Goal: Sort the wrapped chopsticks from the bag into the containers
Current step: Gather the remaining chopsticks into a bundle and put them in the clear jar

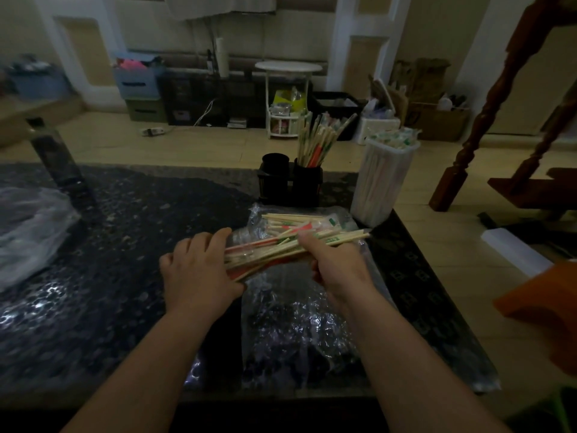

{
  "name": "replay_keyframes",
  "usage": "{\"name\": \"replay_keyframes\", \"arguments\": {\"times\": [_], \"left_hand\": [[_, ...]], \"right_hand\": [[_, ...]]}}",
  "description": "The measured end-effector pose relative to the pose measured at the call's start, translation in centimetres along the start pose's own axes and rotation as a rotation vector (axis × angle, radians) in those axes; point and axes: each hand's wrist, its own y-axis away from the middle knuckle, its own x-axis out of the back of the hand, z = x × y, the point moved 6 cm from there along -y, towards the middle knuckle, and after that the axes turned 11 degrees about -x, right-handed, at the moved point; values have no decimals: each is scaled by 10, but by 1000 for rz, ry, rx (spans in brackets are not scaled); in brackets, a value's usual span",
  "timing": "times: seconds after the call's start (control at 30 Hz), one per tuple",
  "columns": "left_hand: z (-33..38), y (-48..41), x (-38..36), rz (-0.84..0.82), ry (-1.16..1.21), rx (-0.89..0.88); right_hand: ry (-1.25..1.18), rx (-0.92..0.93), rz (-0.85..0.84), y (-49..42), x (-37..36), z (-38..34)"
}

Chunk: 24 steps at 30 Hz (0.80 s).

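Both hands are holding one bundle of plastic-wrapped wooden chopsticks (274, 250) just above the clear crinkled plastic bag (296, 326), which is lying on the dark speckled stone worktop (109, 245) toward its right edge. The left hand (199, 270) is cupping the bundle's near-left ends, fingers arched over and thumb beneath. The right hand (335, 264) is gripping its middle, thumb pressing on top.

The sticks are splaying at their far-right tips, and red-printed and green-printed wrappers are lying mixed together. More loose wrapped chopsticks (296, 220) are resting on the bag toward the far edge.

To do this step well, the left hand should probably be tapping the ends level while the right is loosening slightly, so one kind can be fanned out and picked cleanly.

The black twin-cup holder (290, 182) is standing at the far edge, its right cup bristling with sticks and its left cup looking empty. The tall translucent white plastic container (381, 182) is standing at the far right corner, packed full.
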Motion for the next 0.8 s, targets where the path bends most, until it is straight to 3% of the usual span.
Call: {"name": "replay_keyframes", "arguments": {"times": [0.2, 0.4, 0.57, 0.8], "left_hand": [[-3, -1, 1, 7, 15, 19], [-3, 0, 2, 8, 15, 23], [-4, -1, 2, -10, 30, 29], [-4, 0, 3, -1, 20, 23]], "right_hand": [[-476, 40, 40, 2, 9, -12], [-142, 83, 28, 0, 3, -7], [-4, 288, 243, 5, 17, -18], [333, 427, 337, 6, 14, -23]]}}
